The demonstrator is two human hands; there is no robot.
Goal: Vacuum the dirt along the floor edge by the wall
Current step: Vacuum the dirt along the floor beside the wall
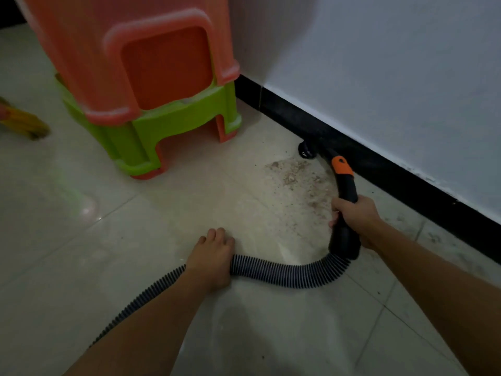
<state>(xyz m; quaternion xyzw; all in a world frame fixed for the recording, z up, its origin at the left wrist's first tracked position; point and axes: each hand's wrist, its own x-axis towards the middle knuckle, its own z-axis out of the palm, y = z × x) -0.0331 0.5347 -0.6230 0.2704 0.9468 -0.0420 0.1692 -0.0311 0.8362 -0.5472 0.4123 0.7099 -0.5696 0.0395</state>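
Note:
A patch of brown dirt and crumbs (pixel 294 176) lies on the pale floor tiles close to the black skirting board (pixel 379 164) under the white wall. My right hand (pixel 353 217) grips the black vacuum handle (pixel 345 183), which has an orange collar. Its round black nozzle (pixel 306 150) rests on the floor against the skirting, just beyond the dirt. The ribbed black hose (pixel 284 274) curves from the handle's rear back to the left. My left hand (pixel 214 257) is closed over that hose, pressing it against the floor.
Stacked plastic stools, orange on green (pixel 151 85), stand left of the dirt, near the wall corner. A yellowish broom head (pixel 24 122) pokes in at the left edge. More faint dust (pixel 433 237) lies along the skirting to the right.

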